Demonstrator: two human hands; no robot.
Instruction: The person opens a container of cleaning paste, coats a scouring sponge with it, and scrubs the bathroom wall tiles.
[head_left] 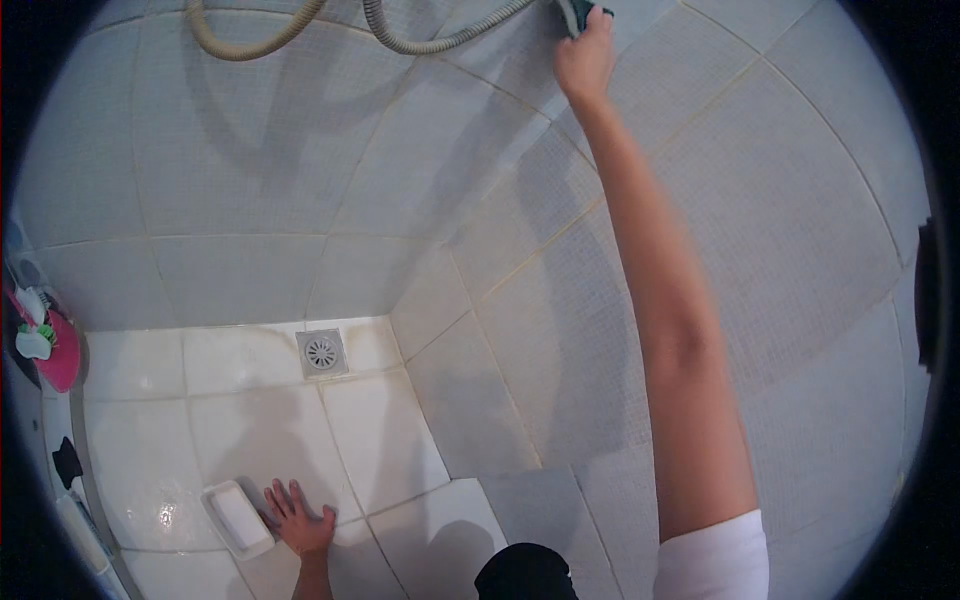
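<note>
Head camera: at one o'clock my right hand (585, 62) grips a dark green pad (573, 18) by the tiled wall (720, 260). At seven, my left hand (302, 520) lies open, fingers spread, on the white floor (250, 425), a white tray (238, 518) at its nine o'clock (touching or not, I can't tell).

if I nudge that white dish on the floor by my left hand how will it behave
The white dish would probably slide rather than roll, being low and oblong. It looks like smooth plastic, so likely stiff and fairly light. Glints on the floor tiles beside it suggest wetness, so it may skid.
</note>
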